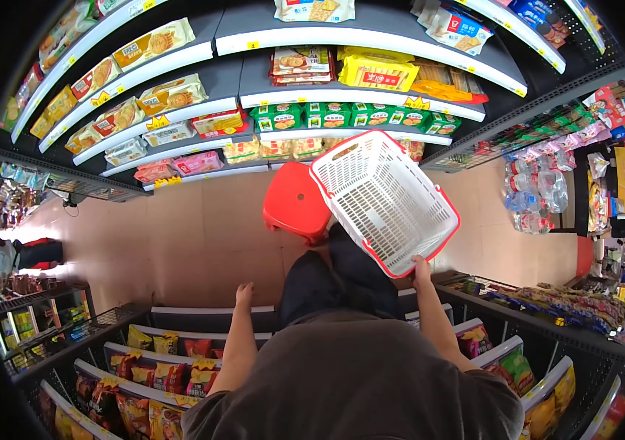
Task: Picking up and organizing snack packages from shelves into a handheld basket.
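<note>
My right hand grips the near rim of a white plastic shopping basket with red edging. The basket is tilted, so I look into its slatted inside and see no goods there. Partly behind it stands a red plastic stool with a hole in its seat. My left hand hangs over the floor on the left, apart from the stool and shelves. It appears to hold nothing, but its fingers are too small to make out clearly.
Ahead, shelves carry packaged biscuits, with green packs low down. Bagged snacks fill shelving close behind me. Bottled drinks stand on the floor at right. A person is far left along the tiled aisle.
</note>
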The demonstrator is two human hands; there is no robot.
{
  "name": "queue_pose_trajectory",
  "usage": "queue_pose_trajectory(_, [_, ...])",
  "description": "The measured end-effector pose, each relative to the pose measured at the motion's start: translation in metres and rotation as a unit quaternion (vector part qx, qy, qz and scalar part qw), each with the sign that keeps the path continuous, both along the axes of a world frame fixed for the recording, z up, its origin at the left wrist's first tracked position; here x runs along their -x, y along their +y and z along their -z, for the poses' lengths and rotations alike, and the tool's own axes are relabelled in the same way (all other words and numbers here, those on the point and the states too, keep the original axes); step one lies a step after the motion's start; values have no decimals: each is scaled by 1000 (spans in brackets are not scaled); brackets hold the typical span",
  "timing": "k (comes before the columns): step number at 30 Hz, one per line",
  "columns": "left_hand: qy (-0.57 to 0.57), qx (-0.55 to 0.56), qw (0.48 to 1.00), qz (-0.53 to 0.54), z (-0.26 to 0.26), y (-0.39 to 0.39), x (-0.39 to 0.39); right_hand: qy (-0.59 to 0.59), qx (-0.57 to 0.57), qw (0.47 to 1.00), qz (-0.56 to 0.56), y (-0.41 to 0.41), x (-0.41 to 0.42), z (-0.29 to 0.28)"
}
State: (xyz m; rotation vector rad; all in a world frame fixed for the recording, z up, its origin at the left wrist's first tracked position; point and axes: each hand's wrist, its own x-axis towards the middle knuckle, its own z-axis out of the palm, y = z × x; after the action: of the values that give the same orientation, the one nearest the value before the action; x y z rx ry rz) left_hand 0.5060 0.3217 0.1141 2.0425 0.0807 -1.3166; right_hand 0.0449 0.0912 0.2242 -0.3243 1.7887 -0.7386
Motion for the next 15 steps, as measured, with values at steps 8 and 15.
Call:
queue_pose_trajectory(8, [76,-66,994,-28,18,12,54,-1,3,1000,-19,-22,34,17])
queue_pose_trajectory(15, [71,55,993,70,72,62,34,-48,-14,999,-4,-24,33,20])
